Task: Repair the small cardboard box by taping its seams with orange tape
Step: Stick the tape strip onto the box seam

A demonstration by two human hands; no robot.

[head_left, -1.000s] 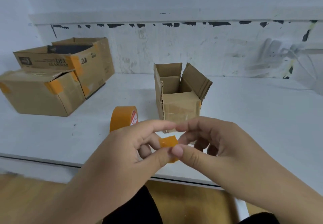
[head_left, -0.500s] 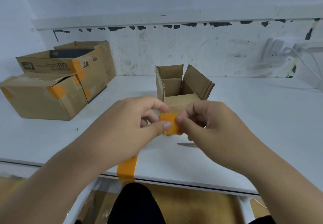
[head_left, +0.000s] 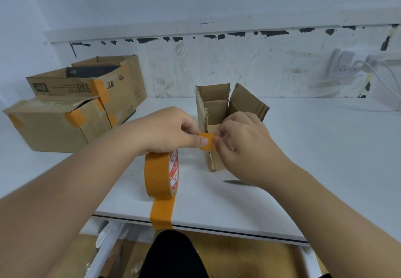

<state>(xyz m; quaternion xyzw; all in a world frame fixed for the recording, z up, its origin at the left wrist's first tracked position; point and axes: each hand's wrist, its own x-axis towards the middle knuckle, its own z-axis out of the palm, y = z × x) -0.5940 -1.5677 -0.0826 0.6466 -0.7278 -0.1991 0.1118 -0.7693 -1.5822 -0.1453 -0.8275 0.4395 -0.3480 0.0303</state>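
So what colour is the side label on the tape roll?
Red and white, on the tape roll's side label, head view.

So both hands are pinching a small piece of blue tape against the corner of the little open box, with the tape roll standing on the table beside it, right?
Not quite: the piece of tape is orange, not blue, as the head view shows. Left hand and right hand pinch it at the small box corner; the tape roll stands beside it.

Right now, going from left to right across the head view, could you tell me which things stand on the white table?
Closed cardboard box with orange patches → open glassware box → orange tape roll → small cardboard box → white cable at the wall.
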